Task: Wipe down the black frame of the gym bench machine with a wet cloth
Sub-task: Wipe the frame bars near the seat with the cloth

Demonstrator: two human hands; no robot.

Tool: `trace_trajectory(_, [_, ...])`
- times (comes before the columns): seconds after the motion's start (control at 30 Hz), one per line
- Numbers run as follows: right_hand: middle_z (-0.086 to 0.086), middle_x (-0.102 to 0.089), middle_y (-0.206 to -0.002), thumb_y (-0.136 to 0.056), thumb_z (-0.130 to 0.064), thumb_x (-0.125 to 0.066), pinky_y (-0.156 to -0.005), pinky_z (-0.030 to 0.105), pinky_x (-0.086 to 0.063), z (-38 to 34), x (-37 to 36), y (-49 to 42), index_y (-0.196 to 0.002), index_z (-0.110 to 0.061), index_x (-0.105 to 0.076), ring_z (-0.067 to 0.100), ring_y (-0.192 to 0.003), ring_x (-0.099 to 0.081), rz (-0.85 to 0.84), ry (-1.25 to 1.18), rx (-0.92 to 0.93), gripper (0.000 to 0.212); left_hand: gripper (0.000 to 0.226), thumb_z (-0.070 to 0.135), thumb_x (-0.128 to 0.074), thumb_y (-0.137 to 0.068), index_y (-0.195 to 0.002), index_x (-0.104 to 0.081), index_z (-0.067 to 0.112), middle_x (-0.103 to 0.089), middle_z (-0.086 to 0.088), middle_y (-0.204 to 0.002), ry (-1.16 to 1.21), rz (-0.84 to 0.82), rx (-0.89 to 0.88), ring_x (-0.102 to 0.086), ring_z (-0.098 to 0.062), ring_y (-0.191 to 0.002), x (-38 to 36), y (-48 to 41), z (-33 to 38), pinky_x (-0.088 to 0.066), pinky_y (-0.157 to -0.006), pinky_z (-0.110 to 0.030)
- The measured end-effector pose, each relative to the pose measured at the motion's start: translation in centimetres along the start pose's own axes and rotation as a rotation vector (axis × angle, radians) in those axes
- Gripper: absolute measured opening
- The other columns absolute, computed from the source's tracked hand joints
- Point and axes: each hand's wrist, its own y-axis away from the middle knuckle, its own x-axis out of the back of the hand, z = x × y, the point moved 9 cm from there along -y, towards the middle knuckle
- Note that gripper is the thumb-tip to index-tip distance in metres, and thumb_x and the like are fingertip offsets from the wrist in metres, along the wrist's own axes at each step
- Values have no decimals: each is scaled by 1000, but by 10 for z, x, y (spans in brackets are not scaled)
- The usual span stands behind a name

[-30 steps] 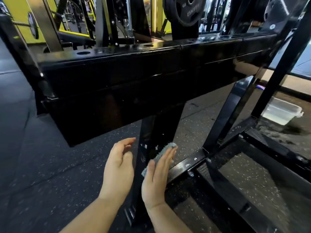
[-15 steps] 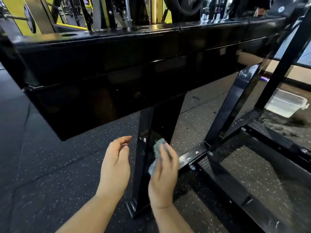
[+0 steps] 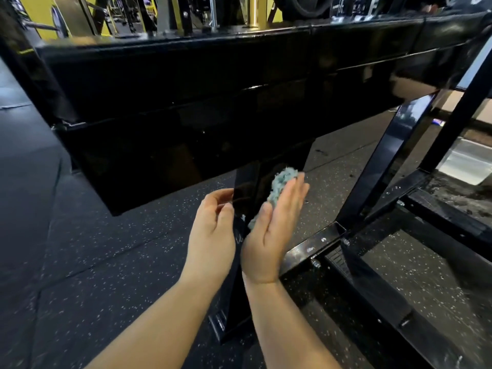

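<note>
A glossy black frame [image 3: 213,83] of the gym bench machine spans the view, with a wide horizontal beam on top. Under it a black upright post [image 3: 249,187] runs down to the floor. My right hand [image 3: 274,230] presses a blue-grey cloth [image 3: 279,186] flat against the post's right face, fingers straight. On the post's left side, my left hand [image 3: 213,235] hovers with loosely curled fingers near the edge, holding nothing.
Slanted black struts [image 3: 383,166] and low base rails [image 3: 372,283] fill the right side. A clear plastic tub [image 3: 466,162] sits on the floor at the far right. Speckled rubber flooring [image 3: 106,249] lies to the left. Other gym machines and yellow walls stand behind.
My right hand slid the cloth up the post, its fingers now straight over it. My left hand rose alongside. The view moved closer to the beam.
</note>
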Motion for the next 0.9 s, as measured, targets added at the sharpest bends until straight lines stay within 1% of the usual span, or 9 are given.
trace_trajectory(0.1, [-17,12,-159,-103,-44,-16,-120,32,3,31,-10,52,-149,-34,16,17,-148,8,-111,65,-116,57,27,19,-36,-100,-102,-52,40,-57,23,-105,44,-34,3,-49,21,-94,-1,3,-2,-36,-72,4])
trace_trajectory(0.17, [-17,18,-157,-100,-53,-14,-119,35,7,26,-8,50,-147,-33,22,14,-147,14,-85,-6,-194,62,28,18,-35,-100,-104,-54,39,-60,22,-103,76,-63,4,-52,20,-93,0,2,0,-38,-78,-1])
trace_trajectory(0.3, [-9,15,-157,-101,-42,-17,-119,37,10,-23,-7,-17,-147,-21,12,14,-146,17,-22,-18,-116,58,32,19,-32,-100,-115,-58,31,-64,15,-112,146,-97,-4,-58,1,-106,3,-9,-3,-43,-100,-32])
trace_trajectory(0.43, [-2,4,-160,-104,-41,-16,-119,47,0,-10,-13,14,-153,-26,5,27,-148,7,-54,67,56,55,34,31,-32,-94,-116,-59,33,-63,14,-115,178,-90,-6,-56,-2,-110,-2,-5,-13,-42,-103,-39])
trace_trajectory(0.47, [-8,9,-160,-103,-45,-16,-119,50,-2,9,-14,36,-151,-34,8,25,-148,8,-80,78,-5,56,38,34,-32,-90,-117,-58,33,-62,13,-117,185,-99,-7,-55,-3,-112,-4,-4,-14,-41,-103,-39])
trace_trajectory(0.57, [-27,20,-154,-91,-69,-14,-119,52,-4,56,-11,80,-138,-62,15,3,-145,15,-98,-38,-504,56,39,32,-30,-91,-120,-56,38,-59,16,-121,168,-142,4,-53,-1,-116,-6,-4,-16,-38,-106,-38])
trace_trajectory(0.63, [-27,17,-155,-86,-69,-17,-120,47,-3,54,-11,67,-135,-63,8,-5,-142,15,-41,-165,-649,55,41,31,-30,-91,-121,-56,39,-60,18,-121,155,-163,-7,-52,0,-116,-4,-5,-14,-37,-107,-38])
trace_trajectory(0.8, [-8,7,-160,-99,-43,-17,-121,42,3,-11,-3,-14,-147,-28,8,6,-146,12,27,-63,-261,56,39,32,-32,-88,-115,-60,37,-63,15,-118,197,-138,7,-56,-3,-113,-1,-7,-19,-39,-105,-41])
trace_trajectory(0.9, [-1,0,-160,-104,-38,-17,-120,49,-4,-12,-13,28,-152,-21,4,26,-148,3,-14,26,25,55,37,28,-30,-95,-111,-64,32,-66,10,-113,249,-97,18,-59,-8,-110,1,-8,-21,-40,-104,-44])
